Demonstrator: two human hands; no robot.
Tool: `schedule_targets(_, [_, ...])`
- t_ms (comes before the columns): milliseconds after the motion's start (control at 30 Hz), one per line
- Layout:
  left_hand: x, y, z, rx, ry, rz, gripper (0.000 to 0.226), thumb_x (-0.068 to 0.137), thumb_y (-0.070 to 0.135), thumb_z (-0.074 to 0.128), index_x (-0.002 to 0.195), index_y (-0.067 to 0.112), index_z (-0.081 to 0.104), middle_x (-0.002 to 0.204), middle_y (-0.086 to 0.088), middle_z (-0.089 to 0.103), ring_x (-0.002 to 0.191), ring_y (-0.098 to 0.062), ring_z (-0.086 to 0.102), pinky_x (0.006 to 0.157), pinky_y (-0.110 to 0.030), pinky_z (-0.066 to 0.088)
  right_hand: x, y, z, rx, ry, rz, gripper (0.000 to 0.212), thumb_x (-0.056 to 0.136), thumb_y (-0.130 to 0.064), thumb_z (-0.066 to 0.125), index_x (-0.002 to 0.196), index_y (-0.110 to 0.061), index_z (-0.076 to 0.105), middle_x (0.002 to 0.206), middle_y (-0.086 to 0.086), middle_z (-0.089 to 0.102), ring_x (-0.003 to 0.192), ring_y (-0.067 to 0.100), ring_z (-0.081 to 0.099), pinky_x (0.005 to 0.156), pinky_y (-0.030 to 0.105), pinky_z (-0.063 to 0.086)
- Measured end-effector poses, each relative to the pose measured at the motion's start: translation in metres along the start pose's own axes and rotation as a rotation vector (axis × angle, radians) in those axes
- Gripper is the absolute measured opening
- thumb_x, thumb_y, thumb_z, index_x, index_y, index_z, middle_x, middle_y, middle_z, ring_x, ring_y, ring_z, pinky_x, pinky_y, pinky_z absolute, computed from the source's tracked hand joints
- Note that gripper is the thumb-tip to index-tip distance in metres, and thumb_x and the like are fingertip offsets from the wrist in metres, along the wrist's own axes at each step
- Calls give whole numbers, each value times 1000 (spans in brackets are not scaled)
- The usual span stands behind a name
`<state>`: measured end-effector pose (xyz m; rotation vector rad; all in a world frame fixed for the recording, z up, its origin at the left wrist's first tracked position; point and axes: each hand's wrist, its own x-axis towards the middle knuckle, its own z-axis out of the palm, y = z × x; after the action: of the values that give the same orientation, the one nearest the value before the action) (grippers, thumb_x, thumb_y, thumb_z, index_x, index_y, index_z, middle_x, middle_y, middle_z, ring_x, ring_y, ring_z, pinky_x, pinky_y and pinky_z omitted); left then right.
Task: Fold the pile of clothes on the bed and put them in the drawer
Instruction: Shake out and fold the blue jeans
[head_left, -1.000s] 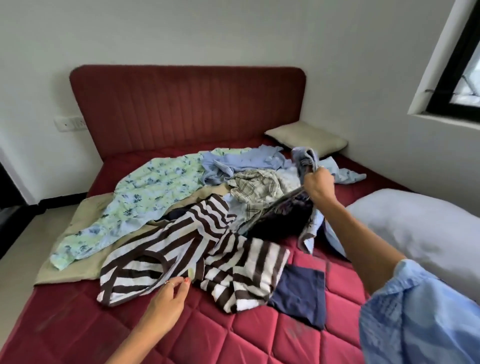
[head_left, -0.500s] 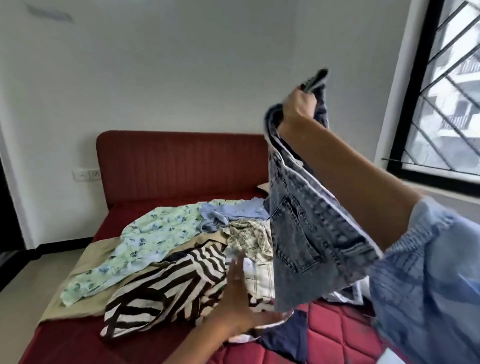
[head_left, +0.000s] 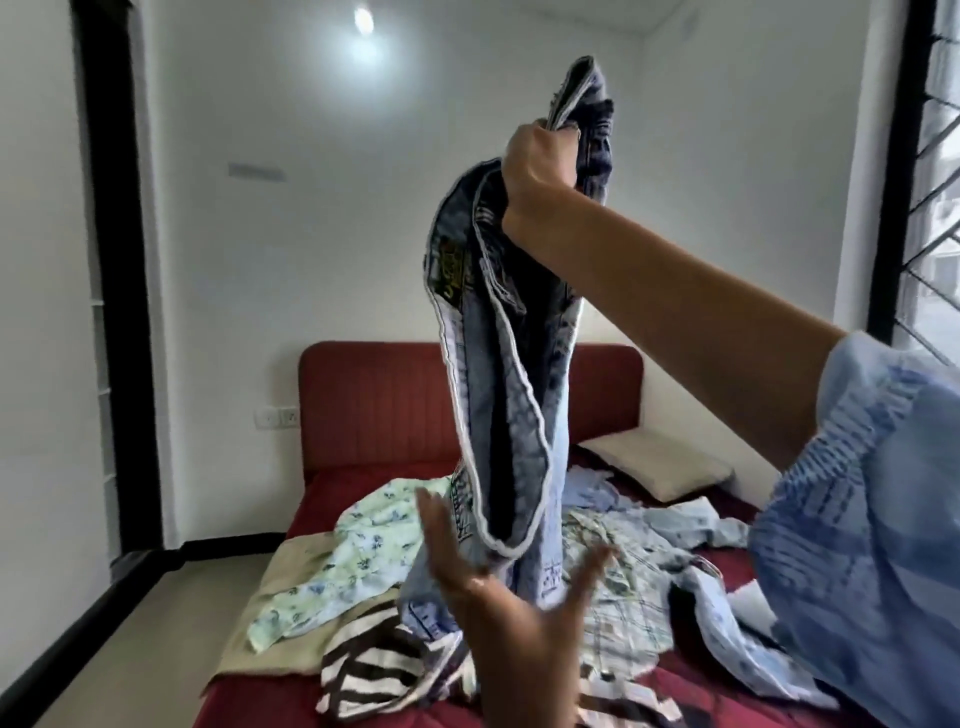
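While the jeans (head_left: 511, 395) hang high, my left hand (head_left: 511, 618) waits spread and empty just beside their lower end, likely ready to catch it so the legs can be straightened for folding. Rightward, my right hand (head_left: 537, 171) makes a clenched grip on one bunched end, letting the denim drop free of the clothes pile (head_left: 363, 551). Beneath lies the red bed (head_left: 249, 696) with its headboard (head_left: 374, 400) and a pillow (head_left: 654, 465); white walls, a barred window (head_left: 930, 208) at right. No drawer is visible.

Faded denim jeans (head_left: 511, 374), quilted bedcover (head_left: 691, 670).
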<state>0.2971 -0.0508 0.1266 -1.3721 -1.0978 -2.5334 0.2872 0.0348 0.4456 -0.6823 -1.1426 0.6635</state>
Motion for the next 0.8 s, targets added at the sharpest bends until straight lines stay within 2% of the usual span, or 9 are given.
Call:
schedule_targets(67, [51,15,-20,-174,69,-108,72,67,36,82,127,27,43,123,1,58,107,11,56,80,-10,51,-4,-5,10,10,-3,-21,38,98,-8,38,136,-3,39,115,17,54,76,16,48,66,27,44])
schedule_targets(133, [99,15,-47,-113,90,-147,22,76,33,70,91,20,61,70,11,67,55,7,58,45,-9,42,-5,-10,20,-47,14,-38,36,98,-14,40,133,-8,42,109,10,56,85,18,51,73,26,45])
schedule_targets(200, [142,4,-70,-27,160,-126,20,86,35,63,72,20,59,50,8,57,41,1,49,41,-11,33,1,-7,15,-115,21,-121,31,98,-24,41,125,-12,50,100,4,55,82,18,53,66,22,42])
schedule_targets(333, [231,-2,-117,174,252,-63,30,92,35,62,87,5,64,73,-8,58,59,-13,48,58,-27,33,25,14,-25,-328,18,-165,24,76,-42,55,93,-25,57,95,8,68,85,27,66,75,39,57])
schedule_targets(433, [275,7,-134,397,157,135,33,94,29,60,99,-3,69,88,-21,67,80,-24,60,64,-24,31,33,28,-59,-476,-207,-108,10,78,-14,60,74,-13,51,50,-3,55,40,2,51,44,21,41])
schedule_targets(500, [295,12,-138,520,90,210,33,94,28,60,104,-2,69,96,-24,69,89,-31,64,64,-25,32,19,41,-83,-696,-406,-204,18,87,-5,52,69,-6,53,53,2,48,35,-6,46,38,8,34])
schedule_targets(567, [312,11,-139,581,35,225,36,93,33,60,107,1,69,100,-25,69,95,-36,65,69,-32,42,10,65,-99,-724,-594,-330,23,81,-17,50,80,4,61,67,1,46,61,-18,53,52,0,37])
schedule_targets(700, [321,19,-140,682,-8,217,43,92,40,60,107,0,67,104,-26,67,100,-39,63,78,-42,47,10,101,-115,-1041,-334,-98,48,58,-56,46,67,-11,58,85,12,62,87,27,62,66,31,43])
schedule_targets(800, [313,31,-141,640,-81,254,40,93,38,60,107,2,68,101,-19,69,96,-29,64,74,-31,43,-14,126,-133,-938,-223,-140,55,67,-64,50,76,-13,69,120,14,57,123,32,45,99,43,37])
